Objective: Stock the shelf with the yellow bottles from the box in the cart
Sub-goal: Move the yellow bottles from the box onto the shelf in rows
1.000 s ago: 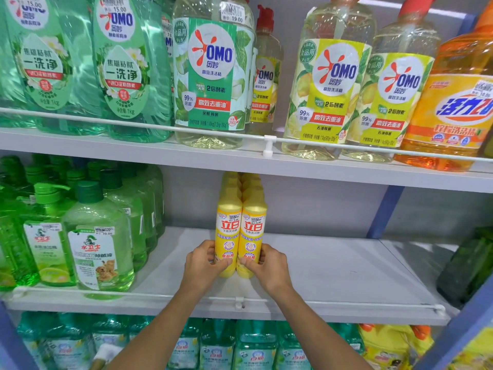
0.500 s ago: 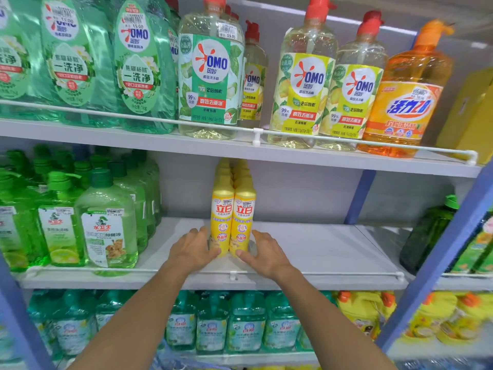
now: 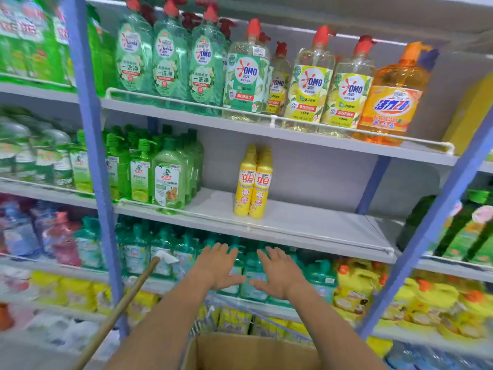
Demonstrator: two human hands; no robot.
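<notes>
Yellow bottles (image 3: 253, 182) stand upright in a tight double row on the middle shelf (image 3: 314, 222), touching one another, with bare shelf on either side of them. Below the yellow bottles both of the person's hands hover in the air: the left hand (image 3: 216, 268) and the right hand (image 3: 280, 273) are spread wide, fingers straight, holding nothing. Lower again, beneath the forearms, the open cardboard box (image 3: 253, 353) sits in the cart (image 3: 204, 317); its contents are out of view, so how many bottles are left cannot be told. Left of the yellow bottles, and well apart from them, a block of green bottles (image 3: 168, 180) fills the same shelf, and a wooden handle (image 3: 120, 308) leans at lower left. The next move looks to be a reach down to the box for more stock. The hazard lies in the return: the yellow bottles are tall, narrow and unsupported at their flanks, so a new bottle shoved in beside them could tip the row like dominoes. The white wire rail (image 3: 320, 237) just in front of the yellow bottles could also catch a base brought in too low.
</notes>
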